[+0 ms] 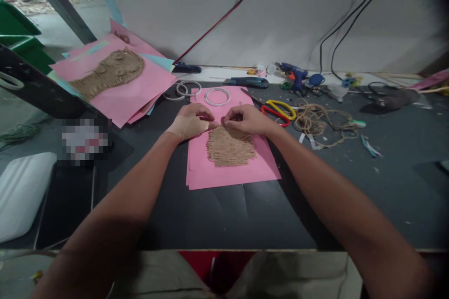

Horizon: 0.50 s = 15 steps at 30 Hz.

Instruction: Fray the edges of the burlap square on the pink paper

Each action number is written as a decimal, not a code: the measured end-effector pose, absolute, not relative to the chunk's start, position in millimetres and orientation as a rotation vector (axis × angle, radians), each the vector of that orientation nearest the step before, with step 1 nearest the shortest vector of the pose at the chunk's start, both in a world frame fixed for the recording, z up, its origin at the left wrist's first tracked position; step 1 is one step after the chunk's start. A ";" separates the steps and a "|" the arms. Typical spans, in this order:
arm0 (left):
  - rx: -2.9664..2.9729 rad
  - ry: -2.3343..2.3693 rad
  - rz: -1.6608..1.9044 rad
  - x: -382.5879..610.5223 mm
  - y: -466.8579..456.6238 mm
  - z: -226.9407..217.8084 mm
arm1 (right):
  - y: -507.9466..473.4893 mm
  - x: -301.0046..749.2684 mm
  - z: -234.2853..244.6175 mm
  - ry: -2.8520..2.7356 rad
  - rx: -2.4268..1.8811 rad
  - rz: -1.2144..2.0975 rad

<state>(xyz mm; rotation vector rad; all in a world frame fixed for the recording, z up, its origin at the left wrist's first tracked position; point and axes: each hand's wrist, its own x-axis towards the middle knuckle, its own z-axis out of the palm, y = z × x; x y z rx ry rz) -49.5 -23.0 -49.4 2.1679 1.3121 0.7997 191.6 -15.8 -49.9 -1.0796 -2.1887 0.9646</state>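
The grip of the left hand (192,120) and that of the right hand (245,118) are both narrow, thumbs near the fingers; I cannot tell whether either pinches a strand. They meet, nearly touching, at the top edge of a patch of brown twine (231,147), which lies in rows on a pink sheet (231,180). Just beyond the fingers, a pale ring (229,98) lies on the same sheet. Scissors (293,113) with red and yellow handles lie beside the right hand, next to a loose tangle of twine (310,119). Farther back on the dark worktop (217,219) are a cutter knife (247,82) and a blue glue gun (297,77). To the left, more pink paper (115,103) carries another twine shape (119,66).
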 end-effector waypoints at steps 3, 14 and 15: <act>2.151 1.307 0.811 -49.7 -23.0 -49.8 | -16.4 191.7 -48.8 -2.183 -1.076 0.977; 2.154 1.312 0.801 -50.4 -20.2 -53.2 | -13.8 192.4 -52.8 -2.097 -1.158 0.952; 2.153 1.307 0.805 -50.6 -19.8 -53.8 | -13.2 192.5 -53.9 -2.095 -1.161 0.951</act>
